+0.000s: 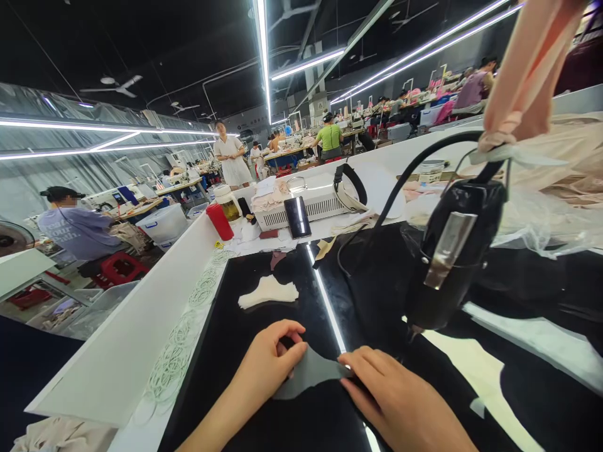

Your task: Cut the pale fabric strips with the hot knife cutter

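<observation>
A small grey fabric piece (311, 375) lies low over the glossy black tabletop (264, 333), stretched between my two hands. My left hand (276, 355) pinches its left end between thumb and fingers. At the narrow right end, my right hand (381, 383) has its thumb and fingers closed on the fabric. Beyond my left hand rests a stack of cream fabric pieces (268, 292) of similar shape. To the right of my right hand lie a pale yellow cut piece (471, 364) and a whitish piece (541, 345).
A black handheld tool (452, 251) hangs by pink cloth (522, 81) on the right, its cable curving left. At the back stand a phone (297, 217), a white vented box (320, 201) and a red cup (219, 221). Pale green loops (176, 351) line the left edge.
</observation>
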`<state>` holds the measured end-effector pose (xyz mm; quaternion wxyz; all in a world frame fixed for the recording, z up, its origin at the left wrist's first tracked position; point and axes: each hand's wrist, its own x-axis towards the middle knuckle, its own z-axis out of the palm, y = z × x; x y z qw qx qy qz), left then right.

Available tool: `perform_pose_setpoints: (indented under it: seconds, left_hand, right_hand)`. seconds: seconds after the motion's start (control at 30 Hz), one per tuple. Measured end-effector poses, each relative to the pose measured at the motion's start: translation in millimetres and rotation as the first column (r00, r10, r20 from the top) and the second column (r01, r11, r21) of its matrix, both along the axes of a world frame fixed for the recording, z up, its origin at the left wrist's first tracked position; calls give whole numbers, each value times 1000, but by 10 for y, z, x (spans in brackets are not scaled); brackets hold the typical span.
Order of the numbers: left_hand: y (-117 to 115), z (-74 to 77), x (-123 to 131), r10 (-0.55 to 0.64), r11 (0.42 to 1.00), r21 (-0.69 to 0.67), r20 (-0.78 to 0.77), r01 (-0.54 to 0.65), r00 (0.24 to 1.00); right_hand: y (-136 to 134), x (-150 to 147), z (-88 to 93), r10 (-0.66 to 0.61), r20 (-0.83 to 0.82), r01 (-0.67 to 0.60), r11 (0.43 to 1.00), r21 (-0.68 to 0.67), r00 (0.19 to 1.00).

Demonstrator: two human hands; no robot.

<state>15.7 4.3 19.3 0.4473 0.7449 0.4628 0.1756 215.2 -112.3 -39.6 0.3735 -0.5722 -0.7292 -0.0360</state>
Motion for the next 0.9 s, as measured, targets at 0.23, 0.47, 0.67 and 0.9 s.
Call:
perform_pose_setpoints:
  seconds: [0.23,0.47,0.67,0.9]
  left_hand:
    - [59,-116,-108,127,969,212,23,-129,992]
    - [79,-253,-163,254,941,217,57,-261,965]
    - [80,-317,-174,278,943,175,53,-283,959]
    - [65,-332,-163,249,959,130,54,-254,967]
  right_hand:
    - [-337,380,171,-159,111,166,984,-61,981]
    - [-648,1342,303,-540,181,545,838,24,822]
    - [-608,1650,180,-570,271,584,811,34,776]
    - [-537,1660,122,-562,387,594,803,42,732]
